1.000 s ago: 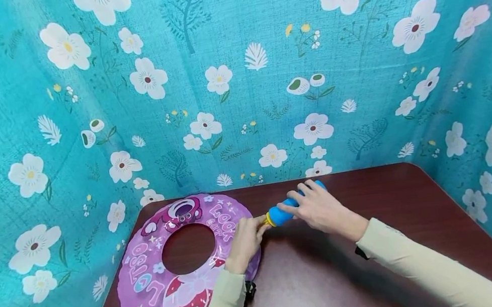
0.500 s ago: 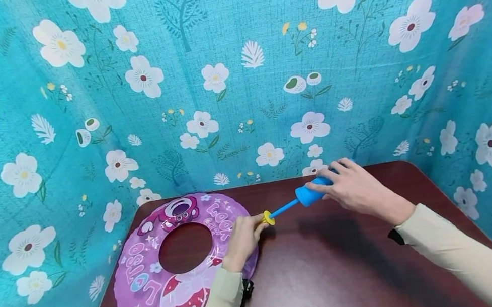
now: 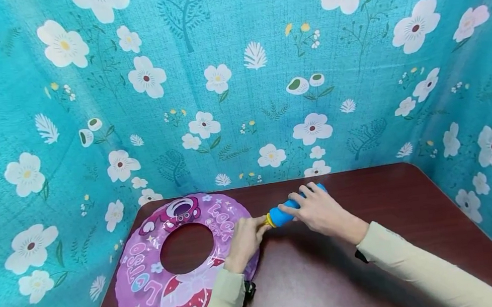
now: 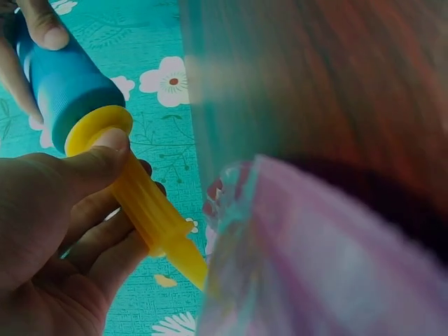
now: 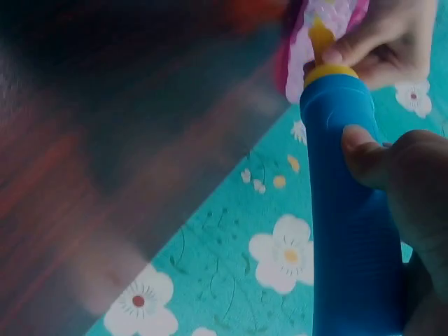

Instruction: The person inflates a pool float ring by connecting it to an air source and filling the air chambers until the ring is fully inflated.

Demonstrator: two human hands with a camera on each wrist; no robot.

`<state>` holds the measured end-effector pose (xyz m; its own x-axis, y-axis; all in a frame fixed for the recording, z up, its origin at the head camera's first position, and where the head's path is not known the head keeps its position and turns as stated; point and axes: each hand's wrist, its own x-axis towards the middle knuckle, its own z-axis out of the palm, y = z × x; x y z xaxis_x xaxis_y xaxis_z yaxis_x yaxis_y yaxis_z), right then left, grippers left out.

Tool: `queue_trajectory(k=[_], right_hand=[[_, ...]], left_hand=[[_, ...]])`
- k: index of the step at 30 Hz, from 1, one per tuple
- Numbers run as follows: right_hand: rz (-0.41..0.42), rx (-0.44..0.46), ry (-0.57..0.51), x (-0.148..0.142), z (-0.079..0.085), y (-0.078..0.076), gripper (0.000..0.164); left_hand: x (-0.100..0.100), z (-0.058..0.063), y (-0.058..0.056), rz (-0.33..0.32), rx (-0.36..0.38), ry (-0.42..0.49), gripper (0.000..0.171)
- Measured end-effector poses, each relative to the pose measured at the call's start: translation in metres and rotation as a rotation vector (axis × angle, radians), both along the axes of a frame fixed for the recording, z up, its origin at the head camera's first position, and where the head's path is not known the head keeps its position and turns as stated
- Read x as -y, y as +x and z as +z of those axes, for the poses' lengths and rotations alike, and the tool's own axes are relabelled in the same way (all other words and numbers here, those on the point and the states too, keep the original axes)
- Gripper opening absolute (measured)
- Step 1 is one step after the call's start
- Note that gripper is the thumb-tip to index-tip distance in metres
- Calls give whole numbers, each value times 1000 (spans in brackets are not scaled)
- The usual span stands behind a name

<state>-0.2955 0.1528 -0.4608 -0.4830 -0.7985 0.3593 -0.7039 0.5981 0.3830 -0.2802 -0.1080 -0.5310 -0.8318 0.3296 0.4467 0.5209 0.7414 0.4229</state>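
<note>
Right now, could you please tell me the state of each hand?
Left hand: holding the yellow nozzle.
Right hand: holding the blue pump.

Cream sleeves (image 3: 423,265), black wrist pieces (image 3: 250,289)

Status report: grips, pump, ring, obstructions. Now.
Left grip holds yellow nozzle; right grip around blue barrel. Barrel butted against collar. Nozzle tip at ring; insertion unclear. Nothing seen in the way.
</note>
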Motion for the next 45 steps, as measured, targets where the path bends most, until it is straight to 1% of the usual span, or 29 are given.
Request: queue_trajectory(k=[2, 4, 7, 10, 13, 16, 18, 21, 25, 29, 31, 34, 36, 38, 41, 45], right_hand=[[-14, 2, 11, -3, 2, 3, 53], [-31, 2, 10, -11, 7, 5, 53], [-52, 6, -1, -29, 19, 6, 56], [-56, -5, -13, -50, 30, 8, 57], [-41, -27, -17, -67, 40, 9, 60], [-31, -32, -26, -74, 46, 9, 62], [-25, -29, -26, -70, 44, 7, 61], [-22, -9, -23, -55, 35, 5, 58], [-5, -13, -16, -28, 20, 2, 55], [10, -26, -19, -6, 7, 0, 53], [9, -17, -18, 1, 0, 0, 52], [-7, 0, -8, 4, -7, 3, 50], [-22, 12, -8, -1, -6, 5, 51], [-37, 19, -18, -10, -1, 6, 53], [-45, 24, -38, -30, 12, 6, 56], [-37, -3, -53, -55, 29, 4, 60]], left_hand=[[-1, 0, 1, 4, 22, 2, 15], [-3, 0, 3, 10, 38, 5, 17], [-3, 2, 5, 21, 47, 3, 15], [-3, 4, 6, 22, 63, 6, 14], [-1, 4, 5, 12, 54, 11, 16], [0, 4, 5, 5, 24, -3, 17], [2, 4, 5, 5, 11, -17, 15], [3, 4, 4, 14, 3, -35, 12], [1, 5, 4, 15, 2, -27, 8], [-1, 6, 3, -3, 11, -15, 7], [-1, 6, 2, -6, 14, -16, 7], [-3, 4, 2, -9, 30, -13, 10], [-2, 4, 2, -10, 50, -10, 13], [-2, 3, 3, -13, 71, -4, 16], [0, 4, 3, -10, 83, -1, 17], [1, 5, 2, -9, 75, 11, 17]])
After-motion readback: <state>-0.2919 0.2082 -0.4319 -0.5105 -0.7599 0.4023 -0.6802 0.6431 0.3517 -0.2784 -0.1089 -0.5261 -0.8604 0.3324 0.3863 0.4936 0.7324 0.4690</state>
